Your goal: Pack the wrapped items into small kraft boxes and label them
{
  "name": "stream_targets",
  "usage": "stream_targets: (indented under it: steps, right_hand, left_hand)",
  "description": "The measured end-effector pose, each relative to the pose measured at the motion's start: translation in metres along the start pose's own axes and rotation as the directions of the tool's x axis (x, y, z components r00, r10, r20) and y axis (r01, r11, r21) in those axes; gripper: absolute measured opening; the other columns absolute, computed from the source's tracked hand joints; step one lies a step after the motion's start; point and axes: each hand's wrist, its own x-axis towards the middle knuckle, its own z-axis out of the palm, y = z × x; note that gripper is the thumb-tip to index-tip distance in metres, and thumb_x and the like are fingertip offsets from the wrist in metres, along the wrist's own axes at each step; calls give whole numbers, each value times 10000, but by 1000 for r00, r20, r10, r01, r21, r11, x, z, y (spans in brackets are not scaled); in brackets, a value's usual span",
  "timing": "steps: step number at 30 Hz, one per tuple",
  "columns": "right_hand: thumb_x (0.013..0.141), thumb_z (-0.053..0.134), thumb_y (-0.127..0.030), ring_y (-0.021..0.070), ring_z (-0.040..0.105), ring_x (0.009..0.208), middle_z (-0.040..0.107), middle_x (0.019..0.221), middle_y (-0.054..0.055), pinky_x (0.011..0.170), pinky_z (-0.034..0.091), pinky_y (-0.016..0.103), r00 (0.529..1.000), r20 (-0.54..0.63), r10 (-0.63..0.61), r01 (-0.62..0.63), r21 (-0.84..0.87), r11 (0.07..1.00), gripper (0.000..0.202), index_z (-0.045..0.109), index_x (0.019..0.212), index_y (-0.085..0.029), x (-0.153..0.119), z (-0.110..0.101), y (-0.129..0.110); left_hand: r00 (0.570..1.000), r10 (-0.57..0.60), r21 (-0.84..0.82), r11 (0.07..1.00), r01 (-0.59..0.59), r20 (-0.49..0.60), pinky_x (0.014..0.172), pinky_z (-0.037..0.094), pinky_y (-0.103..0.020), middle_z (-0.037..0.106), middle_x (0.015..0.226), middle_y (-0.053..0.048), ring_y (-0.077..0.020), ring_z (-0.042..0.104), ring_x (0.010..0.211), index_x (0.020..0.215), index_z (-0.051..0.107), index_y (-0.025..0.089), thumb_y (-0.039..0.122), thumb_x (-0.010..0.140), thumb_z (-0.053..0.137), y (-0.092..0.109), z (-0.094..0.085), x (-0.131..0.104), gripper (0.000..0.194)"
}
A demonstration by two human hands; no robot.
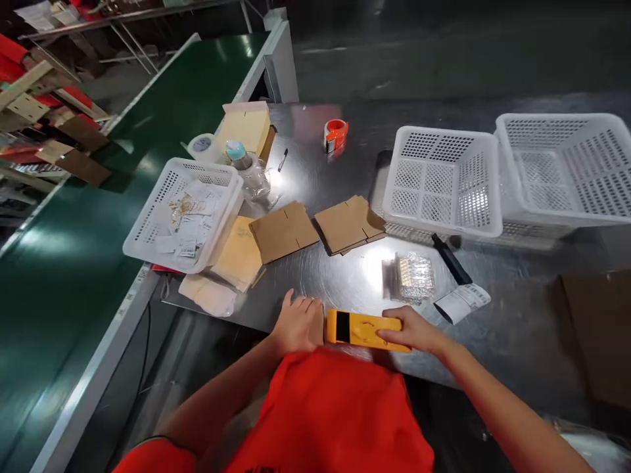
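Note:
Close to my body at the table's front edge, my left hand (297,322) is wrapped round a small brown cardboard box (319,325), most of it hidden by the fingers. My right hand (413,330) grips a yellow hand stapler (367,330) with a black section near its left end. The stapler's left end is right beside the box; whether they touch I cannot tell. Beyond the hands lie two stacks of flat folded cardboard, a left stack (284,232) and a right stack (349,225). A clear-wrapped bundle (415,277) sits above my right hand.
A white basket (217,172) with paper slips stands left, near yellow envelopes (239,253) and a spray bottle (249,172). An orange tape dispenser (336,135) is at the back. White baskets (444,223) stand right, near a black-handled object (451,259) and a label (463,303). A green conveyor (64,295) runs left.

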Motion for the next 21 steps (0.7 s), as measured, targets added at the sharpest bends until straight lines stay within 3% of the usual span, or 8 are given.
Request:
stream_targets:
  steps: [3, 6, 10, 13, 15, 17, 19, 21]
  right_hand:
    - [691, 568, -651, 109, 370, 545, 377, 547, -53, 505, 245, 252, 999, -41, -9, 10, 18, 1000, 472, 416, 572, -220, -6, -2, 45]
    - [698, 560, -641, 113, 388, 545, 419, 547, -47, 518, 250, 259, 998, -56, -7, 7, 6, 1000, 457, 444, 576, -216, -7, -3, 68]
    - [701, 564, -603, 124, 428, 562, 470, 553, -38, 528, 256, 263, 995, -83, -46, 43, -35, 998, 415, 484, 588, -211, 11, 8, 60]
    - [690, 583, -554, 135, 458, 580, 507, 566, -23, 539, 268, 268, 994, -100, -53, 48, -52, 998, 369, 510, 592, -206, 23, 16, 45]
    - [685, 586, -536, 140, 470, 589, 526, 580, -14, 540, 276, 268, 994, -106, -40, 36, -36, 999, 351, 526, 601, -201, 19, 14, 41]
    - [685, 584, -536, 135, 457, 579, 514, 572, -17, 531, 271, 266, 993, -114, -24, 21, -31, 999, 354, 517, 594, -201, 5, 7, 43]
    - [691, 581, -552, 126, 430, 557, 486, 548, -26, 518, 255, 265, 992, -129, -6, -3, -64, 998, 375, 493, 578, -205, -14, -3, 43]
    - [703, 579, -561, 124, 423, 546, 490, 541, -24, 512, 244, 267, 989, -150, 14, -33, -121, 992, 388, 497, 578, -204, -29, -11, 36]
  left_hand:
    - [999, -21, 46, 999, 19, 47, 1164, 110, -620, 583, 1318, -159, -351, 513, 1204, 1362, 460, 158, 542, 568, 763, -2, -2, -3, 933]
    - [994, -77, 97, 993, 69, 83, 1158, 101, -638, 582, 1318, -155, -361, 509, 1207, 1379, 455, 183, 530, 567, 762, 4, -9, -2, 934]
    - [988, -112, 230, 969, 84, 110, 1113, 9, -734, 610, 1236, -147, -374, 551, 1120, 1454, 369, 202, 464, 591, 741, 21, -15, 3, 976]
    - [980, -175, 309, 941, 139, 91, 1076, 82, -770, 609, 1206, -172, -394, 555, 1098, 1390, 442, 172, 350, 585, 722, 36, -13, 9, 871]
    - [980, -178, 243, 958, 152, 85, 1064, 165, -759, 595, 1228, -186, -406, 538, 1131, 1354, 465, 174, 338, 584, 715, 43, -11, 12, 826]
    - [991, -103, 93, 991, 95, 91, 1089, 151, -744, 574, 1273, -178, -398, 518, 1179, 1350, 448, 202, 379, 603, 719, 44, -9, 15, 814]
    - [996, -1, -89, 996, 8, 84, 1128, 88, -722, 545, 1320, -165, -390, 480, 1249, 1345, 429, 220, 403, 594, 745, 38, -6, 15, 835]
    - [996, 76, -259, 964, -62, 44, 1156, 109, -678, 501, 1373, -171, -395, 406, 1338, 1348, 409, 210, 388, 560, 784, 22, 1, 12, 890]
